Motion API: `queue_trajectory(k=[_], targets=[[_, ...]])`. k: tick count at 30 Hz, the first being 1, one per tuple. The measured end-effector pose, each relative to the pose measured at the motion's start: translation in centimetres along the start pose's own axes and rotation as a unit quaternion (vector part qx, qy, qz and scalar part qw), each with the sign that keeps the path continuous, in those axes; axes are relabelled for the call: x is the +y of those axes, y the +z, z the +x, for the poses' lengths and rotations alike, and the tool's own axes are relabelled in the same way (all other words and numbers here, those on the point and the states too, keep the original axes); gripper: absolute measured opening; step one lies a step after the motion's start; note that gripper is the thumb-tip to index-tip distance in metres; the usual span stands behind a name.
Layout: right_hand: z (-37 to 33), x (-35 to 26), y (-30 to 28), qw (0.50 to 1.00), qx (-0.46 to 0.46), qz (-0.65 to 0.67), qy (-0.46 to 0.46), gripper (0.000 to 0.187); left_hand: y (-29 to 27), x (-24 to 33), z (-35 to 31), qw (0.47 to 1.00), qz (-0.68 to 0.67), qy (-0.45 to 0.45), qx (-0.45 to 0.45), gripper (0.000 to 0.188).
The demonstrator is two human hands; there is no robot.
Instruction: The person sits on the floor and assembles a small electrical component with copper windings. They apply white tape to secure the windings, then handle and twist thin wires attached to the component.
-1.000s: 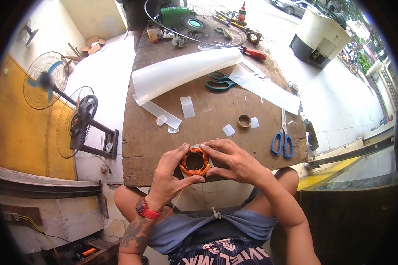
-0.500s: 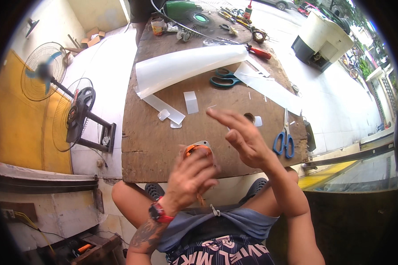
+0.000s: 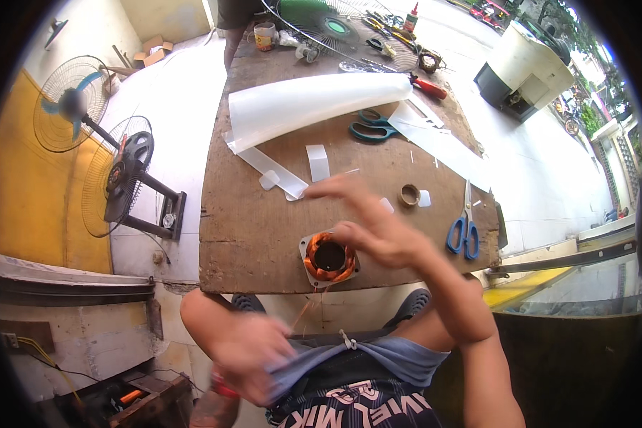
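Observation:
A motor stator (image 3: pixel 319 272) with orange copper windings on a square metal plate lies near the table's front edge. Thin copper wires trail from it over the edge. My right hand (image 3: pixel 378 227) hovers just right of and above the stator, fingers stretched out and holding nothing; whether the thumb touches the coil I cannot tell. Low over my lap, off the table, my left hand (image 3: pixel 253 353) is smeared by motion, so its fingers are unclear. Beyond the right hand are a brown cardboard-like ring (image 3: pixel 409 195) and small white film pieces (image 3: pixel 318 163).
A large curled white film sheet (image 3: pixel 314 107) crosses the wooden table (image 3: pixel 264 235). Blue-handled scissors (image 3: pixel 464 232) lie at right, teal-handled scissors (image 3: pixel 373 130) behind. A red-handled tool (image 3: pixel 429 87), a fan grille and several tools sit at the back. A standing fan (image 3: pixel 71 105) is left.
My left hand has left the stator and dropped down and left toward my lap, uncovering the stator on the table. My right hand has shifted slightly left and down.

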State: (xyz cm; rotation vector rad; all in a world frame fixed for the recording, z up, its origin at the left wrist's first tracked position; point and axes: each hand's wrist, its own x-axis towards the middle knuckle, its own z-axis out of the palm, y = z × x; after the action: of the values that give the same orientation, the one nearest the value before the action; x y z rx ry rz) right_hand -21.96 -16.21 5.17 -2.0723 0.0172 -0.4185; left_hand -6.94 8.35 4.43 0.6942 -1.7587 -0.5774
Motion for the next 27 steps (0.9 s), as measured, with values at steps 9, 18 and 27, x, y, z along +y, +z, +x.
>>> queue_trajectory(k=[9, 18, 27], targets=[[-5.5, 2.2, -0.2, 0.986, -0.088, -0.106, 0.090, 0.083, -2.2, -7.4, -1.1, 0.931, 0.196, -0.308, 0.001, 0.081], [-5.4, 3.5, 0.8, 0.992, -0.077, -0.077, 0.058, 0.087, -1.8, -8.1, -1.3, 0.936, 0.226, -0.269, -0.005, 0.066], [-9.7, 3.6, 1.5, 0.963, 0.188, 0.164, 0.102, 0.076, -2.2, -7.6, 2.8, 0.946, 0.242, -0.206, -0.068, 0.120]])
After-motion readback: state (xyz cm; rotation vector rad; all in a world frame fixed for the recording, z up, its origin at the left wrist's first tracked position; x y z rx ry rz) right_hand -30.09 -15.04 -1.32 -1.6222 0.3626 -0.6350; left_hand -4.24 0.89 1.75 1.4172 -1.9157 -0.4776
